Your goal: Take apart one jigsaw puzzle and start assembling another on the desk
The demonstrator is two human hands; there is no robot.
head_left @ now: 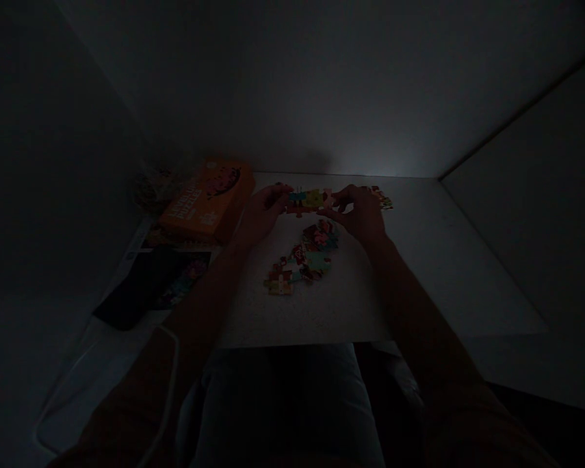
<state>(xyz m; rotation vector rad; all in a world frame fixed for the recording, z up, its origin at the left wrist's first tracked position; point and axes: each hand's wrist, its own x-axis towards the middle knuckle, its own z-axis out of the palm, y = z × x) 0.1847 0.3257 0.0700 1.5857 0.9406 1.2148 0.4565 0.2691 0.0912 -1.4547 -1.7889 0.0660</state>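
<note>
The scene is dim. My left hand (266,211) and my right hand (358,211) both pinch the ends of a short strip of joined, multicoloured jigsaw puzzle pieces (309,199), holding it just above the far part of the table. Below the strip, nearer to me, lies a loose heap of jigsaw pieces (302,260). A few more pieces (381,197) lie just beyond my right hand, their pattern too dark to read.
An orange puzzle box (207,201) stands left of my left hand, with a crumpled translucent bag (156,188) behind it. A dark flat object (136,289) and a picture sheet (188,279) lie nearer. The white table (433,260) meets walls at the back and right. A white cable (168,390) runs along my left arm.
</note>
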